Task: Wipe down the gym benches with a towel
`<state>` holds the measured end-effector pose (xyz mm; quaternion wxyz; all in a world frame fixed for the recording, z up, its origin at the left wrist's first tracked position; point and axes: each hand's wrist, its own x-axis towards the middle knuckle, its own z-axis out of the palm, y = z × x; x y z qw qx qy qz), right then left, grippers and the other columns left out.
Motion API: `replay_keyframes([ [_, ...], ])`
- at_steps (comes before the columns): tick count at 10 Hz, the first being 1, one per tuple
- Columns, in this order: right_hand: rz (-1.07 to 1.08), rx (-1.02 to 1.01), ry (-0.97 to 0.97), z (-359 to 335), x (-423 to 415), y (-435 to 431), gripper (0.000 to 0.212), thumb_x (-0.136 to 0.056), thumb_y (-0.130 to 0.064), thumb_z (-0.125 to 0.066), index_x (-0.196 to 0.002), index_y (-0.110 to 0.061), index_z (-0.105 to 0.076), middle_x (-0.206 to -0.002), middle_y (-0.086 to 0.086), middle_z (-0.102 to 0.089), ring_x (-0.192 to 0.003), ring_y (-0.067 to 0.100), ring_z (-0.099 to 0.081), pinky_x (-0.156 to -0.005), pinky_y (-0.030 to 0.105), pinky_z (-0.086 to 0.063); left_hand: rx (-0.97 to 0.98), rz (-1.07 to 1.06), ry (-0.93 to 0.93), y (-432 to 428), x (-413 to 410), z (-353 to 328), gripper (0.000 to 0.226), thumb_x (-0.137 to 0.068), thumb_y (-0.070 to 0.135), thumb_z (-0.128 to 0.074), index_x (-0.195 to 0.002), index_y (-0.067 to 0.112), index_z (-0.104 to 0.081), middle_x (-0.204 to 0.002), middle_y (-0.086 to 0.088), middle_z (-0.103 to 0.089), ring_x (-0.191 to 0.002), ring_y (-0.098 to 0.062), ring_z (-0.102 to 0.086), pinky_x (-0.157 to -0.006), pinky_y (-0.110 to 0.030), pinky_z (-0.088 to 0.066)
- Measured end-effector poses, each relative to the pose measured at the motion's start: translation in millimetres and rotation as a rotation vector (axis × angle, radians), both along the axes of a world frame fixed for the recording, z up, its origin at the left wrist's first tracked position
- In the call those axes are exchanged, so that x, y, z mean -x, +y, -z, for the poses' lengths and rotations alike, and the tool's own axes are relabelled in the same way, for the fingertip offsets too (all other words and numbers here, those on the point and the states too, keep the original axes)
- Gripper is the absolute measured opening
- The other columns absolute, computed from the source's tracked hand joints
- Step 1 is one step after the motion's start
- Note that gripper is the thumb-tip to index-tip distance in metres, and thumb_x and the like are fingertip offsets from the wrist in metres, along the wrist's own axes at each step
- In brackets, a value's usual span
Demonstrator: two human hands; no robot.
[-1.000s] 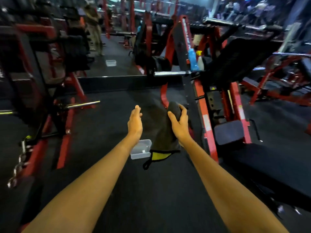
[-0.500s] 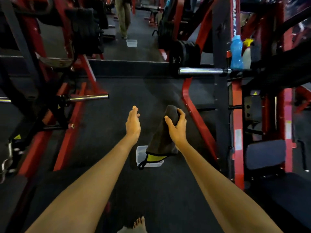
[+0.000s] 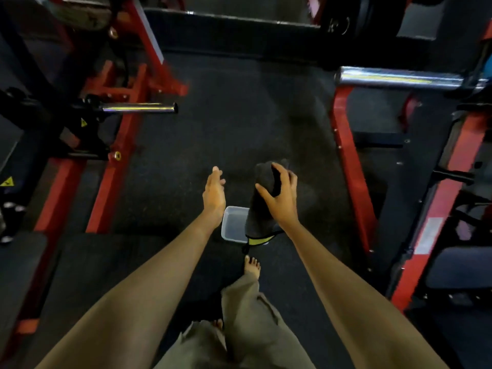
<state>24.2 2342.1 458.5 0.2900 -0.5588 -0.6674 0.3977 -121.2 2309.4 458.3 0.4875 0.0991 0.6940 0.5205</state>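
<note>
**Towel in the right grip, over the tub on the gym floor**

The right hand [image 3: 282, 198] was closed around the top of a dark towel [image 3: 262, 209], thumb on the near side and fingers [image 3: 279, 174] curled over the bunched upper end. The towel hung straight down from that grip, its lower hem showing a yellow trim with a black edge. The left hand [image 3: 213, 194] was held out just beside it, empty, palm turned inward with the fingers straight and together, apart from the cloth.

Below the hanging towel a small clear tub [image 3: 233, 223] sat on the dark rubber floor [image 3: 213, 123], its right part hidden behind the cloth. Whether the hem touched the tub could not be told. A bare foot [image 3: 252, 266] stood on the floor just short of the tub, with an olive trouser leg [image 3: 253, 315] above it.

Red machine frames [image 3: 119, 171] flanked the open floor on both sides. A chrome bar [image 3: 138, 107] jutted in from the left frame and a thicker chrome sleeve [image 3: 399, 78] from the right. A dark padded seat [image 3: 458, 270] lay at the right edge, well apart from the towel.
</note>
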Motion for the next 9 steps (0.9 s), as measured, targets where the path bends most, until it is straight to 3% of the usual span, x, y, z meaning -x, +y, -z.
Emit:
replay_keyframes([
  [1,-0.182,0.035,-0.174,35.0,0.6,45.0,0.059,-0.087,-0.026,-0.069,-0.14,-0.026,-0.044,-0.147,0.008,-0.029,-0.13,0.031,-0.04,-0.106,0.048,-0.039,0.095,-0.041,-0.047,33.7,-3.8,26.4,0.051,-0.1,0.047,-0.028,-0.134,0.016,-0.049,-0.135,-0.01,-0.05,-0.128,-0.024,-0.043,-0.106,-0.038,-0.028],
  [2,-0.352,0.055,-0.338,65.6,3.2,72.7,0.058,-0.088,-0.032,-0.066,-0.142,-0.031,-0.043,-0.15,0.008,-0.028,-0.129,0.037,-0.039,-0.103,0.055,-0.038,0.156,-0.083,-0.11,51.2,-7.4,54.0,0.055,-0.101,0.048,-0.025,-0.138,0.013,-0.045,-0.14,-0.012,-0.045,-0.131,-0.026,-0.041,-0.105,-0.037,-0.029],
  [3,-0.502,0.073,-0.494,108.2,11.5,96.7,0.059,-0.091,-0.036,-0.062,-0.145,-0.034,-0.038,-0.154,0.008,-0.023,-0.131,0.038,-0.033,-0.103,0.053,-0.033,0.256,-0.143,-0.162,63.8,-6.1,92.1,0.054,-0.101,0.046,-0.025,-0.138,0.012,-0.045,-0.141,-0.013,-0.045,-0.13,-0.025,-0.041,-0.101,-0.034,-0.03],
  [4,-0.728,0.087,-0.625,147.4,22.9,117.8,0.063,-0.094,-0.036,-0.058,-0.149,-0.038,-0.028,-0.159,0.007,-0.014,-0.14,0.038,-0.02,-0.111,0.054,-0.019,0.332,-0.195,-0.164,71.9,-2.2,128.6,0.054,-0.101,0.046,-0.024,-0.138,0.012,-0.045,-0.142,-0.013,-0.044,-0.131,-0.026,-0.04,-0.103,-0.034,-0.028],
  [5,-0.925,0.202,-0.738,193.1,26.7,130.6,0.06,-0.093,-0.043,-0.057,-0.148,-0.039,-0.031,-0.163,0.002,-0.001,-0.147,0.037,0.001,-0.114,0.059,0.003,0.404,-0.207,-0.192,76.4,-0.9,163.5,0.055,-0.101,0.047,-0.023,-0.141,0.013,-0.041,-0.147,-0.011,-0.039,-0.135,-0.023,-0.035,-0.109,-0.035,-0.023],
  [6,-0.673,0.573,-0.483,226.2,25.6,127.8,0.06,-0.095,-0.045,-0.053,-0.149,-0.027,-0.033,-0.161,0.008,-0.009,-0.147,0.035,-0.01,-0.117,0.056,-0.01,0.441,-0.151,-0.294,81.9,-8.2,181.1,0.059,-0.101,0.048,-0.015,-0.145,0.013,-0.034,-0.15,-0.006,-0.034,-0.139,-0.021,-0.029,-0.112,-0.035,-0.017],
  [7,-0.017,1.067,0.012,244.8,18.8,119.1,0.062,-0.098,-0.052,-0.042,-0.146,-0.013,-0.038,-0.148,0.01,-0.041,-0.133,0.028,-0.042,-0.112,0.044,-0.034,0.412,-0.126,-0.416,86.3,-18.8,189.8,0.064,-0.101,0.049,-0.009,-0.148,0.008,-0.024,-0.155,-0.005,-0.024,-0.143,-0.017,-0.018,-0.115,-0.031,-0.007],
  [8,0.309,1.274,0.182,250.8,4.7,115.7,0.072,-0.093,-0.067,-0.033,-0.14,-0.015,-0.046,-0.137,0.007,-0.053,-0.124,0.026,-0.05,-0.111,0.038,-0.036,0.432,-0.137,-0.463,84.2,-27.6,193.7,0.068,-0.099,0.054,-0.01,-0.149,0.01,-0.022,-0.156,-0.005,-0.022,-0.144,-0.015,-0.015,-0.116,-0.034,-0.002],
  [9,0.363,1.297,0.3,243.3,-0.9,118.3,0.069,-0.097,-0.062,-0.025,-0.141,-0.012,-0.042,-0.131,0.005,-0.05,-0.129,0.025,-0.045,-0.1,0.029,-0.035,0.381,-0.173,-0.487,85.2,-30.1,194.8,0.068,-0.099,0.054,-0.01,-0.15,0.012,-0.021,-0.156,-0.004,-0.023,-0.144,-0.015,-0.017,-0.116,-0.032,-0.005],
])
